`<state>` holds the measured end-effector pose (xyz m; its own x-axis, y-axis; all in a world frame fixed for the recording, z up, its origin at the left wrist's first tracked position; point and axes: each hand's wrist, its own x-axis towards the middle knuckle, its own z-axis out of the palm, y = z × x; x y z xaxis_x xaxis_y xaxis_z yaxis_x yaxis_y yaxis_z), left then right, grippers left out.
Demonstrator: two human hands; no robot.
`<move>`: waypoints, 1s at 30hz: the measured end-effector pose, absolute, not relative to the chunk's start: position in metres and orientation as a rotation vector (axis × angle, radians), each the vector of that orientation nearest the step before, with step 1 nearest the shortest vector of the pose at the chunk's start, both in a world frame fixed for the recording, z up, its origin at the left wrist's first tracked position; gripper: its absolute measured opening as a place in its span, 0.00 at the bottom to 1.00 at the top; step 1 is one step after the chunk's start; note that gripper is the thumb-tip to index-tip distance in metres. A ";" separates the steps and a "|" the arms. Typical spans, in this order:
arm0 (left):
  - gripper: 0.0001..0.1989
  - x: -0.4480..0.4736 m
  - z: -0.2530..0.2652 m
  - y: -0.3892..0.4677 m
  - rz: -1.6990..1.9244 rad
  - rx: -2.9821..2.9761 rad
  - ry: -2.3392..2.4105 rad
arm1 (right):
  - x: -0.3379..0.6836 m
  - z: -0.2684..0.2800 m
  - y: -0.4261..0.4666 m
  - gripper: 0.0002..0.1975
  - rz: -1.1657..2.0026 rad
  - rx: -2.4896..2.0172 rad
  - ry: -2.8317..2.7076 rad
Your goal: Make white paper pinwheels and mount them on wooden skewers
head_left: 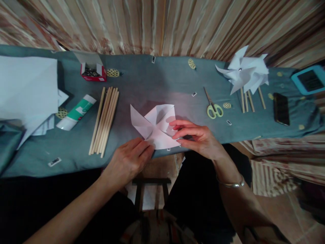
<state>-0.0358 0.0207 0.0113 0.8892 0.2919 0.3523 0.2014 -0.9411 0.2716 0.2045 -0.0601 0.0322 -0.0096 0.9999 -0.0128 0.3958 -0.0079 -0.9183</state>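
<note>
Pinwheel of white paper [159, 138] lies on the table [152, 79] between the left hand [130, 157], pinching its near-left edge, and the right hand [200, 138], loosely curved at its right side, grip unclear

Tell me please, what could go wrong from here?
The paper pinwheel may crease, because the left hand and right hand both touch its bent vanes. It could also slip down, being close to the near edge of the tablecloth. The red box stands open, so its small metal pieces might spill if knocked.
</note>
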 end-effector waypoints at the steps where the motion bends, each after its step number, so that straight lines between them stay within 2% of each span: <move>1: 0.06 -0.036 0.011 0.020 0.579 2.828 0.371 | 0.204 0.033 -0.060 0.05 1.005 -1.501 -1.516; 6: 0.07 -0.034 0.012 0.020 0.580 2.846 0.369 | 0.202 0.035 -0.060 0.11 1.057 -1.481 -1.571; 15: 0.06 -0.036 0.010 0.020 0.567 2.856 0.348 | 0.199 0.033 -0.056 0.03 1.060 -1.501 -1.531; 30: 0.09 -0.037 0.009 0.019 0.606 2.816 0.314 | 0.170 0.016 -0.041 0.03 0.662 -1.741 -1.575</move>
